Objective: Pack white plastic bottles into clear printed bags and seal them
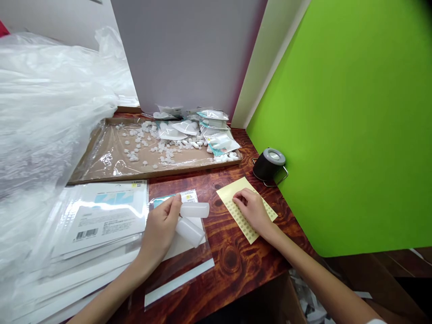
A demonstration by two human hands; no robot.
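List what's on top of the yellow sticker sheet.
Rows of small round stickers show on the yellow sticker sheet, with the right hand over its middle. Whatever lies beneath that hand is covered.

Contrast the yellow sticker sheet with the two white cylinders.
Shape: the yellow sticker sheet is flat; the white cylinders are rounded. Surface: the sheet carries rows of small dots; the cylinders look plain. Place: the sheet lies on the wood-grained table, beneath the right hand; the left hand holds both cylinders.
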